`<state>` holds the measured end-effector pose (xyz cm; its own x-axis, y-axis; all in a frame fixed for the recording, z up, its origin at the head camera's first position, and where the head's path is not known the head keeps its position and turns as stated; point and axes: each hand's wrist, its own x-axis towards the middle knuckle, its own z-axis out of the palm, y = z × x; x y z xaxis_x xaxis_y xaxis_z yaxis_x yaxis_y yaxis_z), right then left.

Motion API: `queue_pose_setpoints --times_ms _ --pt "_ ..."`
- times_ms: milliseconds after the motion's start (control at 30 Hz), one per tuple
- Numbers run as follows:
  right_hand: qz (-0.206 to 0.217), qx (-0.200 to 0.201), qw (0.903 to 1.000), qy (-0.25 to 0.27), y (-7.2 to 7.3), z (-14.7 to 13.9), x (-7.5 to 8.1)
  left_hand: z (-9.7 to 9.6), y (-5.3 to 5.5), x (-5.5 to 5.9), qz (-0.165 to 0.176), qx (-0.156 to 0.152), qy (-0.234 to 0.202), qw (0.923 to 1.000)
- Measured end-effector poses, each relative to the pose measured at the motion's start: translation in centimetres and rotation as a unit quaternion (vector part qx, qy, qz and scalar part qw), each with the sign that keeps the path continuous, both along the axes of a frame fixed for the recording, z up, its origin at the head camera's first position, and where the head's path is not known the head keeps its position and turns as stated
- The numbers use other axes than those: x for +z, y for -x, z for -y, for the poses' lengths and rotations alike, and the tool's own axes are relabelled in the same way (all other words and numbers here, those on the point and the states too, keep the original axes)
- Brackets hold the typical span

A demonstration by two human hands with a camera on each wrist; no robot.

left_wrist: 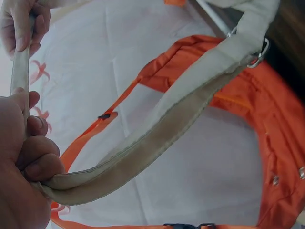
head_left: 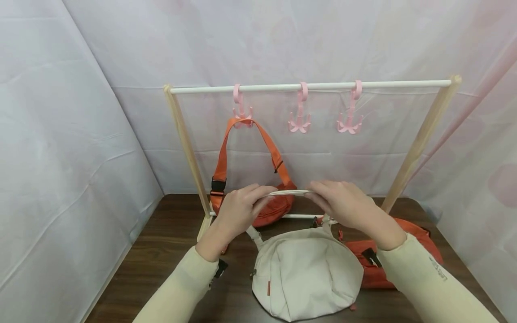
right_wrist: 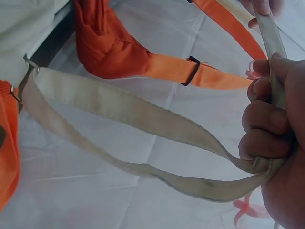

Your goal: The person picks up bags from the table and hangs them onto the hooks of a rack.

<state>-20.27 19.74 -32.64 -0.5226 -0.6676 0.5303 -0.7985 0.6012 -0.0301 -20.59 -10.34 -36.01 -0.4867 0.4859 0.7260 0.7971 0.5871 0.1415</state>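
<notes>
A cream bag (head_left: 307, 273) rests on the dark table, its strap (head_left: 288, 192) raised and drawn level between two hands. The left hand (head_left: 244, 208) grips one end of that stretch, fingers curled round it in the left wrist view. Gripping the other end, the right hand (head_left: 349, 206) has its fingers wrapped over the strap (right_wrist: 190, 126), which runs down doubled to a metal ring on the bag. Behind the hands, an orange bag (head_left: 274, 208) hangs by its strap from the left pink hook (head_left: 242, 110).
A wooden rack with a white rod (head_left: 266, 87) stands at the back. Two more pink hooks, a middle hook (head_left: 300, 112) and a right hook (head_left: 350, 114), hang from it. Another orange bag (head_left: 371, 273) lies partly behind the right forearm. White curtains (head_left: 72, 157) surround the table (head_left: 161, 255).
</notes>
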Motion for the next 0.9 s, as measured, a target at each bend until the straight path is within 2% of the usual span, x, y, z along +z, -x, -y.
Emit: queue_pose_setpoints --times_ms 267,567,900 --pt "-0.017 0.005 0.9998 -0.006 0.9 0.6 1.9 0.3 0.8 1.4 -0.023 -0.001 -0.009 0.9997" --pt "-0.029 0.008 0.9995 -0.001 1.4 1.0 3.5 0.8 1.3 3.2 -0.033 0.015 0.005 0.9993" --pt "-0.053 0.006 0.9985 0.014 2.3 1.2 5.6 0.6 2.4 5.5 -0.054 0.013 -0.013 0.9984"
